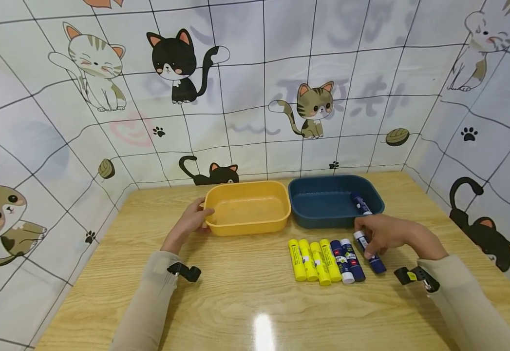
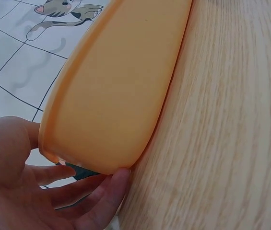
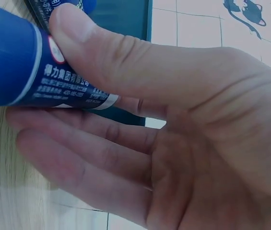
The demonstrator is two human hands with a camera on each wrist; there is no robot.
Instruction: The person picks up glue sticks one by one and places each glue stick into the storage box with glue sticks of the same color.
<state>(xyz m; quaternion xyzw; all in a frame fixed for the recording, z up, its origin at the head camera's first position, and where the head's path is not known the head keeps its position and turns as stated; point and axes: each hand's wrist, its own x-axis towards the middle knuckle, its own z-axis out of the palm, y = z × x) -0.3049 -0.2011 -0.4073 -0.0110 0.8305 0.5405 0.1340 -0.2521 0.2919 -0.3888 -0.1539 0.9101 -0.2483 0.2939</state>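
Note:
My left hand [image 1: 192, 219] grips the left end of a yellow plastic tray [image 1: 250, 227], thumb over the rim and fingers along the outer wall. In the left wrist view the fingertips touch that wall [image 2: 111, 96] low down, by the tabletop. My right hand [image 1: 386, 233] pinches a blue glue stick [image 1: 377, 265] with a white end, between thumb and fingers; its printed label [image 3: 58, 79] shows in the right wrist view. To its left lie two more blue glue sticks [image 1: 353, 259] and several yellow glue sticks [image 1: 320, 263], side by side in a row.
A dark blue tray [image 1: 325, 222] stands against the yellow tray's right side, just beyond my right hand. One blue glue stick [image 1: 361, 203] leans inside it. Behind the wooden table [image 1: 219, 292] hangs a cat-printed sheet [image 1: 246, 107], which also covers both sides.

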